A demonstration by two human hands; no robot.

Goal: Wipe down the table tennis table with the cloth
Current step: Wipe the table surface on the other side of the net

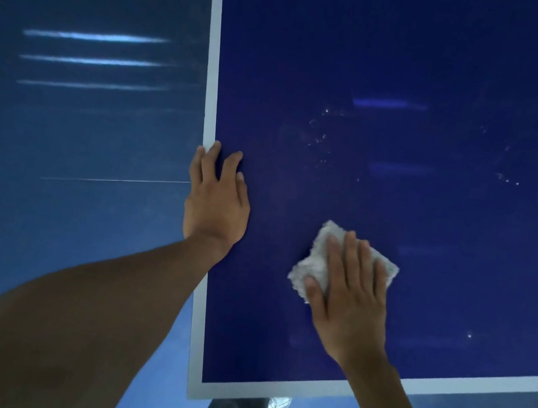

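Close to the near-left corner of the smooth, dark-blue counter [435, 71], a fuzzy, crumpled white cloth [316, 262] lies flat; the right hand [350, 294] presses it down, 4 straight fingers [350, 253] spread across its middle, thumb on its near-left part; further left, the left hand [218, 200] rests flat with fingers splayed at the pale border stripe [213, 75]; beyond, white specks [322, 137] dot the surface.

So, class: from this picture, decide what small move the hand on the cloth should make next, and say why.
Probably slide the fluffy white cloth forward, away from the body. The right hand presses flat on it near a corner of the dark blue table tennis table, white specks lie just beyond, and the left hand rests by the side edge.
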